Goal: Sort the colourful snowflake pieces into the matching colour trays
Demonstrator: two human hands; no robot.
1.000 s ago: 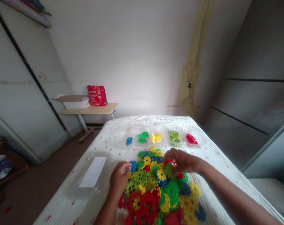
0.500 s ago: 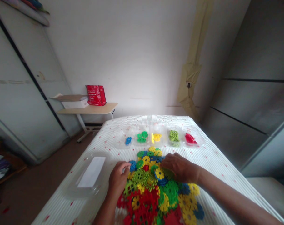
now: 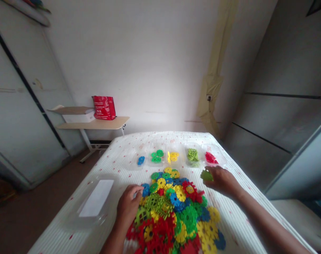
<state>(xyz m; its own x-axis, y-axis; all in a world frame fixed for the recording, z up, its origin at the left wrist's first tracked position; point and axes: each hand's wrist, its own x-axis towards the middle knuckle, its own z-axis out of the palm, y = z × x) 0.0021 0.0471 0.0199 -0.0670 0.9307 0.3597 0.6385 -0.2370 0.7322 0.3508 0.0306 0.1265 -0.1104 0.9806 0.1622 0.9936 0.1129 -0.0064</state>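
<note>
My right hand (image 3: pixel 221 178) is closed on a light green plastic building piece (image 3: pixel 207 175), raised past the right side of a pile of flower discs and square pieces. My left hand (image 3: pixel 130 201) rests at the pile's left edge, fingers curved and apart. Its fingertips are beside a blue flower disc (image 3: pixel 146 190); whether they touch it I cannot tell. The pile mixes green discs (image 3: pixel 189 217), yellow discs (image 3: pixel 208 229), red square pieces (image 3: pixel 159 234) and light green squares (image 3: pixel 152 201). A red piece (image 3: pixel 189 189) lies on its right upper side.
Along the far side stand clear trays holding blue discs (image 3: pixel 141 160), green discs (image 3: pixel 157 156), yellow discs (image 3: pixel 174 156), light green squares (image 3: pixel 192 154) and red pieces (image 3: pixel 210 157). A clear lid or tray with a white label (image 3: pixel 96 198) lies left. Behind, a side table (image 3: pixel 115 122) bears a red bag (image 3: pixel 104 107).
My right hand has moved right, off the pile, carrying a light green piece. The red piece it had covered now shows. My left hand has stayed at the pile's left edge.
</note>
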